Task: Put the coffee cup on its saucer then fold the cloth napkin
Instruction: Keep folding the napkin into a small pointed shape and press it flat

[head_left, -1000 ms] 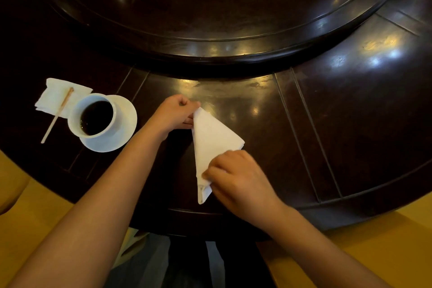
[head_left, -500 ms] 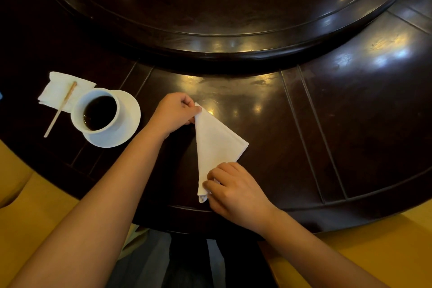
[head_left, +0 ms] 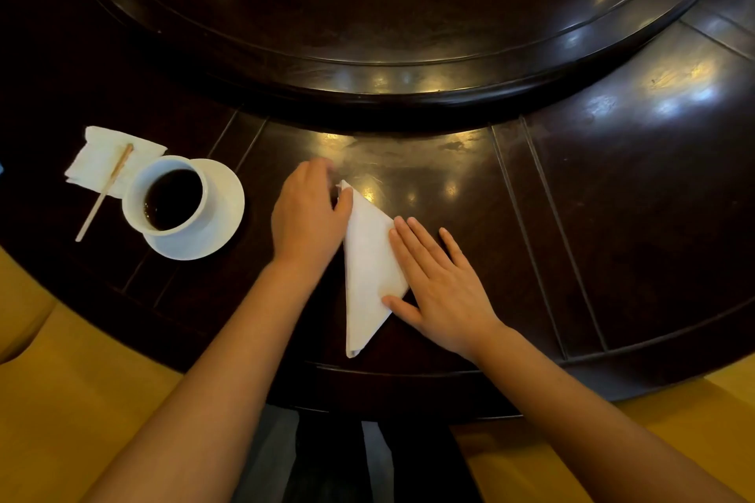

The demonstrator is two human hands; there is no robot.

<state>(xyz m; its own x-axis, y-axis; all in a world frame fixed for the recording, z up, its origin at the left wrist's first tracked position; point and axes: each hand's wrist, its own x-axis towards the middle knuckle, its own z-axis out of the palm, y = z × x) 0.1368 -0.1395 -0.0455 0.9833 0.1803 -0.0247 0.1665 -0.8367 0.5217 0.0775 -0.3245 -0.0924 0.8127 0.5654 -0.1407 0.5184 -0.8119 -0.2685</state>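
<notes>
Restaurant dining room, round table (head_left: 613, 216), lazy Susan (head_left: 388, 12)

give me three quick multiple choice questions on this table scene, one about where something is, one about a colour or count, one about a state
1. Where does the wooden stir stick lie?
A. on the paper napkin
B. inside the cup
C. on the cloth napkin

2. What colour is the saucer?
A. black
B. white
C. yellow

3. How is the right hand placed?
A. clenched in a fist in the air
B. gripping the cup
C. flat and open on the cloth napkin

Answers:
1 A: the stick rests across the paper napkin, left of the coffee cup.
2 B: the saucer under the cup is white.
3 C: fingers spread, palm down on the cloth napkin, with the left hand at its far corner.
</notes>
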